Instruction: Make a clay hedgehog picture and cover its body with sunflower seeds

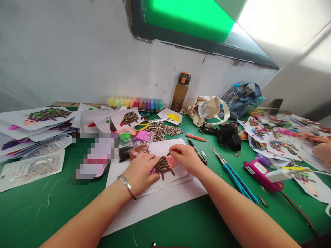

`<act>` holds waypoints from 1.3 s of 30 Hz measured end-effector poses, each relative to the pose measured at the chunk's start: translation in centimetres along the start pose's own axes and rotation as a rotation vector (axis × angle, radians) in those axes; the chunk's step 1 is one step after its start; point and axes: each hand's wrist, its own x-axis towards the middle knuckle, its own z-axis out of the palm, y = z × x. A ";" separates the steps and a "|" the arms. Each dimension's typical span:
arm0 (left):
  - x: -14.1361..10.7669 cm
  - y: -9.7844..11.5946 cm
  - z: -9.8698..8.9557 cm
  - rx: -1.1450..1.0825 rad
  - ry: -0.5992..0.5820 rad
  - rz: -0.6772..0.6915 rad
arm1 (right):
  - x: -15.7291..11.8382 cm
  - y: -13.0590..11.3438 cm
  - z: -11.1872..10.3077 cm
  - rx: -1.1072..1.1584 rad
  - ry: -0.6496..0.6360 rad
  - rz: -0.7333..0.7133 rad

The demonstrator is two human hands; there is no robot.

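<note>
A seed-covered animal picture [162, 164] lies on white paper in front of me, with rows of striped sunflower seeds on its body, a pink clay part and brown legs. My left hand [142, 169] rests over its left side, fingers stretched out and pressing on the sheet. My right hand [186, 157] is closed in a pinch at the upper edge of the pink part, with a small dark sunflower seed [169, 153] at the fingertips. More sheets [155, 193] lie under the picture. Behind it are a brown clay packet [139, 150] and a heap of sunflower seeds [162, 131].
Finished seed pictures [49, 115] are stacked at left; others [258, 134] lie right. Blue cutters [236, 179], a pen [196, 151] and a magenta device [263, 176] with cables lie right. A bottle [181, 92] stands behind. Another person's hand [322, 148] shows far right.
</note>
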 end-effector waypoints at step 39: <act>0.1 0.2 -0.1 0.017 -0.004 -0.007 | 0.4 1.2 1.5 -0.403 -0.072 -0.252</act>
